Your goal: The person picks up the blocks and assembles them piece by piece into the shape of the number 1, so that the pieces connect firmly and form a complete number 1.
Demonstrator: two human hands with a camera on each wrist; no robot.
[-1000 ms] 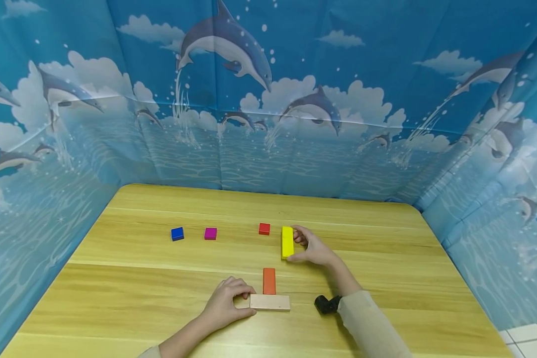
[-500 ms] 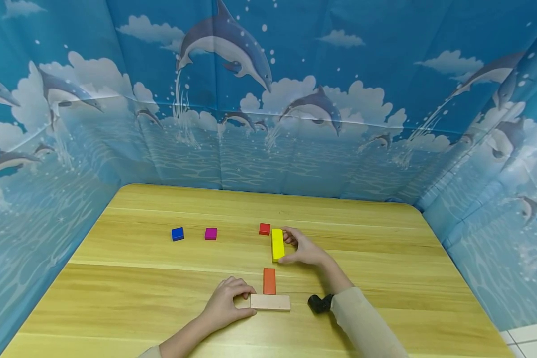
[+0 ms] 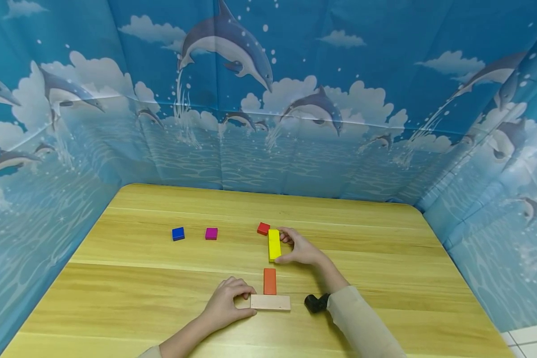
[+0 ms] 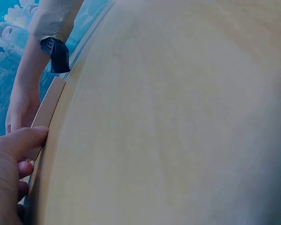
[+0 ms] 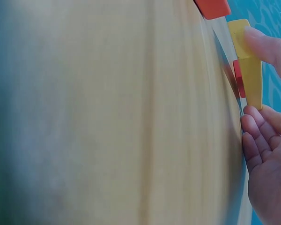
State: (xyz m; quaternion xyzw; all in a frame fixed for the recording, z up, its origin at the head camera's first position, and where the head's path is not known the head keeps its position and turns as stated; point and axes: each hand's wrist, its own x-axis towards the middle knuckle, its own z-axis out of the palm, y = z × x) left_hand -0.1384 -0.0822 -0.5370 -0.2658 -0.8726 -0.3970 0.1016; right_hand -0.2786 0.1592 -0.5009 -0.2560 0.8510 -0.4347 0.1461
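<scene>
My right hand (image 3: 301, 248) pinches a long yellow block (image 3: 274, 245) by its two ends, thumb at the near end and fingers at the far one. Against the far left end of that block lies a small red block (image 3: 263, 228), turned at a slant. With thumb and fingers my left hand (image 3: 227, 303) holds the left end of a plain wooden block (image 3: 270, 302). An orange block (image 3: 270, 281) lies just behind the wooden one, end towards it. In the right wrist view, the thumb presses the near end of the yellow block (image 5: 251, 77).
Farther left on the wood-grain table (image 3: 130, 288) lie a magenta block (image 3: 211, 233) and a blue block (image 3: 178, 233). A black camera (image 3: 315, 303) sits at my right wrist. A dolphin-print curtain (image 3: 268, 149) surrounds the table's back and sides.
My right hand has moved left with the yellow block, which now meets the small red block. The red block has turned and shifted slightly left. My left hand stays put.
</scene>
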